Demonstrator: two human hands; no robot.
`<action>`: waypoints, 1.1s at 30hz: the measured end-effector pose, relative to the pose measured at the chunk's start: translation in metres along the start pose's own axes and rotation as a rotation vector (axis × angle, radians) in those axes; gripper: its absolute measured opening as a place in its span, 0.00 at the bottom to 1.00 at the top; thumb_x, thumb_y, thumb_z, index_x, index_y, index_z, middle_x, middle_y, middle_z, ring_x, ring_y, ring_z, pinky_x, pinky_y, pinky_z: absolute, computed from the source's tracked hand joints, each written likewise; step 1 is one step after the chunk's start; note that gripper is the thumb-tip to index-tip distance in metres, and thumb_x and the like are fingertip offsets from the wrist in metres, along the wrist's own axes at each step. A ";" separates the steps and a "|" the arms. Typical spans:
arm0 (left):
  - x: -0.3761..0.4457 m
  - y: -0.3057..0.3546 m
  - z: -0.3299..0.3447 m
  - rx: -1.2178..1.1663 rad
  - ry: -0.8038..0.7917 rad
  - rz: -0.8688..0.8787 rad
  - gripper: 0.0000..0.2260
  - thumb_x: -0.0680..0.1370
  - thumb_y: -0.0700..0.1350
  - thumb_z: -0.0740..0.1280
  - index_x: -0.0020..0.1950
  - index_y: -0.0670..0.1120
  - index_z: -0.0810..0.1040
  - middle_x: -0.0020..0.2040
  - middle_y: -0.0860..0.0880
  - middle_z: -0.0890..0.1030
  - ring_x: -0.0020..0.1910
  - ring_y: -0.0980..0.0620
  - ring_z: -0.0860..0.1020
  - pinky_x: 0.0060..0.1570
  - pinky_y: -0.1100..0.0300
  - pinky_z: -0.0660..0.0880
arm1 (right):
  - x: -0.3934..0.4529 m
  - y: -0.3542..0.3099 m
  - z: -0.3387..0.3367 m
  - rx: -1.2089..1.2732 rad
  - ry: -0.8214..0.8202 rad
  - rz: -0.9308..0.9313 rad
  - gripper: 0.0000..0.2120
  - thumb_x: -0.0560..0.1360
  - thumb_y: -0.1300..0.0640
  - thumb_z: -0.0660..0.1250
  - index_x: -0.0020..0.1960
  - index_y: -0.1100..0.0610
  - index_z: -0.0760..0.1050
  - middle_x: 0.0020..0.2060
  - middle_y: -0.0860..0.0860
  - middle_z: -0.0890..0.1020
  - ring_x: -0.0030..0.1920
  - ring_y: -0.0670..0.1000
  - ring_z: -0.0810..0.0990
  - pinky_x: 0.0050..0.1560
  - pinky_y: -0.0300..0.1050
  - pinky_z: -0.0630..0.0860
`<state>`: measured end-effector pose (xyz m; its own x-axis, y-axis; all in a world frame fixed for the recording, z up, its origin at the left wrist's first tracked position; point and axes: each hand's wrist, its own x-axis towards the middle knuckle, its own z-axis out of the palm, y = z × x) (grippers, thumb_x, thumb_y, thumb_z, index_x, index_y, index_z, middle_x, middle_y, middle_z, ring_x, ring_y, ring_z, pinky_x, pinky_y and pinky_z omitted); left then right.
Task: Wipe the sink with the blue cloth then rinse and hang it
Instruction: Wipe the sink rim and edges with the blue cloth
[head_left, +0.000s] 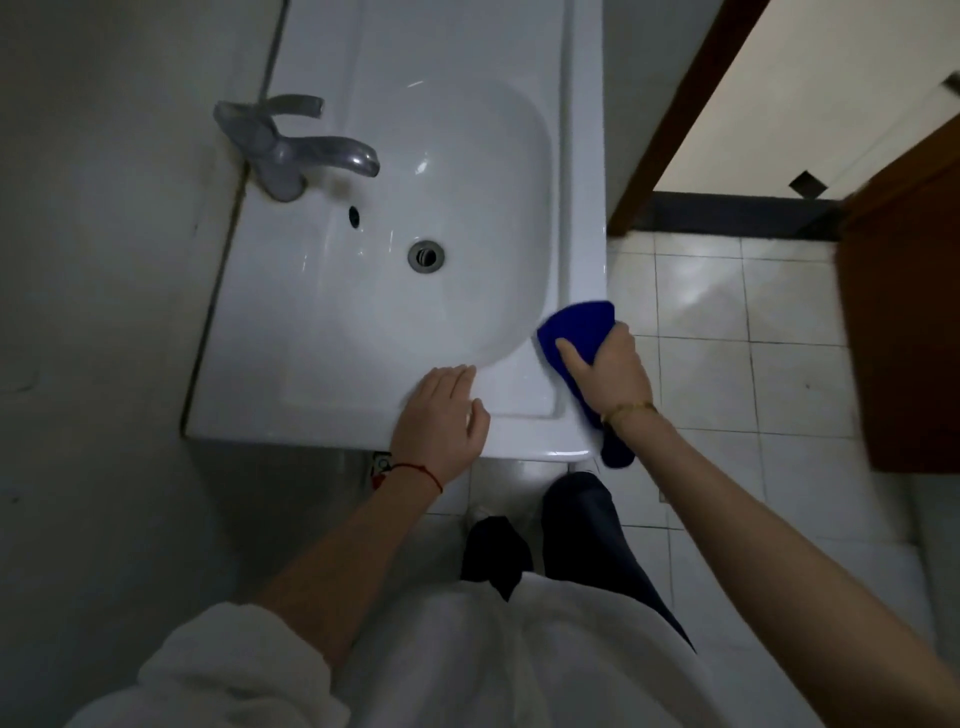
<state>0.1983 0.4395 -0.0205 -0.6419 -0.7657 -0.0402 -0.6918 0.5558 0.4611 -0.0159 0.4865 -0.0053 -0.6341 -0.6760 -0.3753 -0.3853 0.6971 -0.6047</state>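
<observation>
Filling the bottom of the frame, a white garment (467, 649) and two bare forearms reach up toward the middle, with dark trouser legs (582, 530) showing between them over the pale tiled floor (727, 374).

The left hand (441, 421), a red string (415, 470) round its wrist, rests palm down on the near rim of the white sink (322, 405), just left of centre; its fingers lie straight and close together, holding nothing.

The right hand (610, 371), wearing a thin gold bracelet (628, 409), sits just right of centre at the sink's near right corner. Its fingers and thumb are curled over the blue cloth (576, 327), gripping it and pressing it against the rim where the basin's edge meets the side. Part of the cloth fans out above the hand, and a tail of it hangs below the wrist, over the sink's front edge.

Farther up, the basin's drain (426, 254) sits near the middle of the frame, with a small overflow hole (354, 215) up and to its left. The grey metal tap (296, 148) stands in the upper left, its spout pointing right over the basin.

In the upper right, a brown door frame (675, 114) and a brown door (904, 322) border a brighter floor beyond.
</observation>
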 end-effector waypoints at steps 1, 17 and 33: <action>0.000 0.000 0.000 -0.003 0.001 0.001 0.20 0.77 0.43 0.59 0.65 0.35 0.76 0.62 0.38 0.80 0.61 0.41 0.78 0.67 0.46 0.71 | 0.016 -0.011 -0.003 -0.028 0.011 0.005 0.35 0.75 0.41 0.65 0.69 0.64 0.60 0.64 0.60 0.71 0.62 0.59 0.73 0.57 0.55 0.77; 0.000 0.002 -0.001 -0.007 0.028 0.008 0.19 0.76 0.41 0.62 0.64 0.34 0.77 0.59 0.38 0.81 0.59 0.40 0.79 0.64 0.45 0.74 | 0.018 -0.018 0.001 -0.157 0.064 0.038 0.35 0.75 0.39 0.64 0.69 0.64 0.60 0.63 0.60 0.71 0.61 0.59 0.74 0.55 0.55 0.77; 0.001 0.003 -0.002 -0.006 0.012 -0.009 0.20 0.76 0.42 0.62 0.65 0.35 0.76 0.60 0.38 0.80 0.60 0.40 0.78 0.63 0.45 0.75 | 0.018 -0.017 0.002 -0.113 0.074 0.059 0.33 0.75 0.38 0.63 0.67 0.63 0.62 0.61 0.60 0.73 0.59 0.59 0.75 0.54 0.55 0.77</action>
<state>0.1963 0.4403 -0.0176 -0.6316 -0.7745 -0.0336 -0.6955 0.5469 0.4661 -0.0196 0.4619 -0.0034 -0.7043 -0.6161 -0.3527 -0.4157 0.7606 -0.4986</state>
